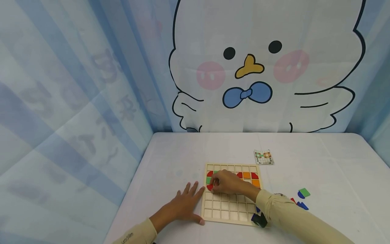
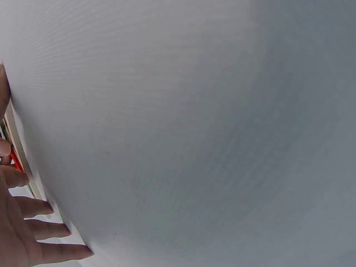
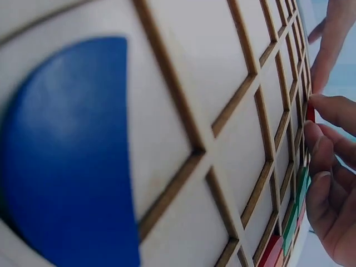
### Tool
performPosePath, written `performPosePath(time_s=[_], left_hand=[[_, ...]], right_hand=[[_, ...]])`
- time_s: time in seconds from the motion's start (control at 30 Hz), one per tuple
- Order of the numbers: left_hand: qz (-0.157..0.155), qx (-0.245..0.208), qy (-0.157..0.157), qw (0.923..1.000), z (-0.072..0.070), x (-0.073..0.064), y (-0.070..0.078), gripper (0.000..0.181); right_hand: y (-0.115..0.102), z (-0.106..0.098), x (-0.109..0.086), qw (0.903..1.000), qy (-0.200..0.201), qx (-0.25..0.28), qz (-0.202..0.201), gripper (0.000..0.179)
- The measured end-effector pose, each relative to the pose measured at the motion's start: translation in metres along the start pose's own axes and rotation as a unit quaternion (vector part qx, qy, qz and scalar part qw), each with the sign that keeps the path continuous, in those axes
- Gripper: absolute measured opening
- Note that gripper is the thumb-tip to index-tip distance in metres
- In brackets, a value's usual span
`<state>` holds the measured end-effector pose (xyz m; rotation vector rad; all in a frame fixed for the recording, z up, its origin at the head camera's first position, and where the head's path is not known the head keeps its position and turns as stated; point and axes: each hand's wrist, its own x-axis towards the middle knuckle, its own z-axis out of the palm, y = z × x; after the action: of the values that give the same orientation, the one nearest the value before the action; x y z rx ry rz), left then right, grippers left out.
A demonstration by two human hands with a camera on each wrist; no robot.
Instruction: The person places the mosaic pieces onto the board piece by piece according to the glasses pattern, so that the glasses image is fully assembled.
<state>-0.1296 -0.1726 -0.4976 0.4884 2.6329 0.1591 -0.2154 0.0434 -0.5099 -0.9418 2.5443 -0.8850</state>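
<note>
A wooden grid board lies on the white table. My right hand reaches over its left column, fingers curled, pinching a rounded red piece at one cell. In the right wrist view, thumb and fingers meet around this red piece. My left hand rests with spread fingers against the board's left edge, thumb at the lower corner; the left wrist view catches its fingers. Above the right fingers sit a green square and another red piece. The right hand covers some cells.
Red and orange pieces fill cells at the upper right. A blue half-round piece lies at the board's lower right, partly under my right wrist. A small pattern card lies behind the board. Loose green and blue pieces lie to the right.
</note>
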Motion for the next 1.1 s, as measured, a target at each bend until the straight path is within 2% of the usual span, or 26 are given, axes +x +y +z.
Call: performPosePath(time_s=[0.47,0.7,1.1], left_hand=[[0.002,0.005,0.003,1.0,-0.0014,-0.0012,0.0022,0.115],[-0.004,0.0,-0.002,1.0,-0.0055,-0.0033,0.0063,0.115],[0.0,0.003,0.002,1.0,-0.0045,-0.0032,0.005,0.115]], right_hand=[[-0.0006,0.0052,0.0006,0.9995,0.021,-0.017,0.017,0.015],[-0.0039,0.0018,-0.0014,0.9992,0.015,-0.032,0.018,0.014],[-0.0037,0.0018,-0.0013,0.9987,0.009,-0.044,0.023,0.014]])
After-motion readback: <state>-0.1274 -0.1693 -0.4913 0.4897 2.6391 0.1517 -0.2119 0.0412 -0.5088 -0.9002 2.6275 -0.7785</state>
